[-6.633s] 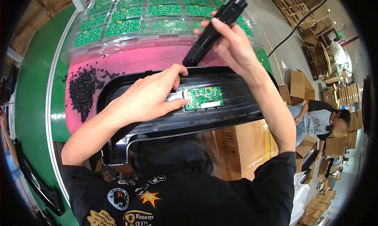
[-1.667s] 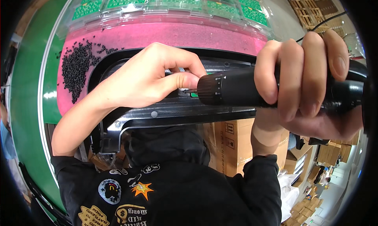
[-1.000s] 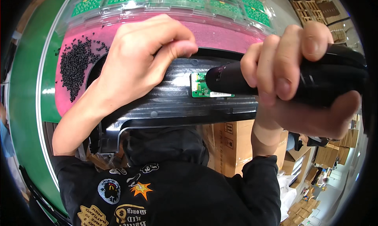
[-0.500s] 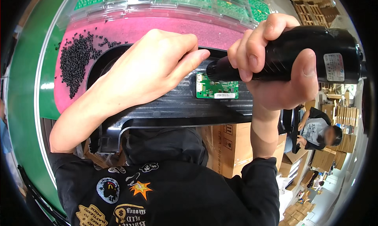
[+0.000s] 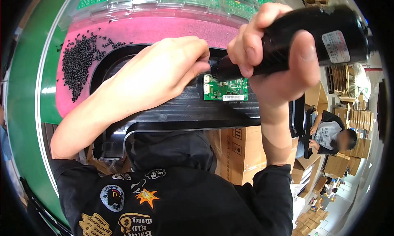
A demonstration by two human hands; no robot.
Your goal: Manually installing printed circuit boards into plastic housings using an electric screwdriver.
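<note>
In my right hand (image 5: pixel 283 55) is a black electric screwdriver (image 5: pixel 312 36), its body tilted up to the right and its nose pointing down to the left. That nose hangs over the top left corner of a small green circuit board (image 5: pixel 225 89). The board lies inside a long black plastic housing (image 5: pixel 172 112). My left hand (image 5: pixel 176 65) is just left of the nose, thumb and fingers pinched together. Whatever they hold, if anything, is hidden. The screwdriver's tip is also out of sight.
Many small black screws (image 5: pixel 80 63) are heaped on a pink mat (image 5: pixel 156 30) at the left. Clear trays (image 5: pixel 172 8) of green circuit boards stand along the far side. Below the housing is a cardboard box (image 5: pixel 242 154). A co-worker (image 5: pixel 330 133) sits at the right.
The screwdriver has shifted a little left, and its rear end has lifted. My left thumb and fingers have drawn in beside its nose. The circuit board has barely moved.
</note>
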